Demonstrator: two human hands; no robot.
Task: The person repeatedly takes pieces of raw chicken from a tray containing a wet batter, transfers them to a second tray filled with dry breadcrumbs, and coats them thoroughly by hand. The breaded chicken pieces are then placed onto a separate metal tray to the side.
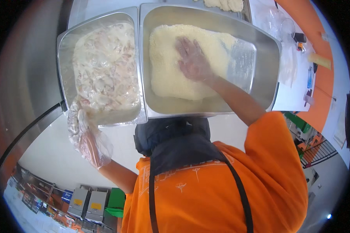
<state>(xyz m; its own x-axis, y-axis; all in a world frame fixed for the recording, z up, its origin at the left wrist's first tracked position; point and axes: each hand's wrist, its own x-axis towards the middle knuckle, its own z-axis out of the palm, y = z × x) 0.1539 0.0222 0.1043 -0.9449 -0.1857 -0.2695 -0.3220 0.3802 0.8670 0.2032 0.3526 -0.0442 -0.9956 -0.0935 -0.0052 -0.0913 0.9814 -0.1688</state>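
Two deep metal pans stand side by side in front of me. The left metal pan holds pieces that look like raw meat in a whitish, wet batter. At its near left corner rests my left hand in a clear plastic glove smeared with batter; its fingers hang by the rim and I see nothing held in them. Pale yellow breading flour covers much of the floor of the wider right metal pan. My bare right hand lies palm down over that flour, fingers somewhat spread, dusted with it.
Beyond the right pan, a metal tray bears coated pieces. Clear plastic bags and small items lie on a white counter at the right. A metal wall or cabinet side borders the left pan.
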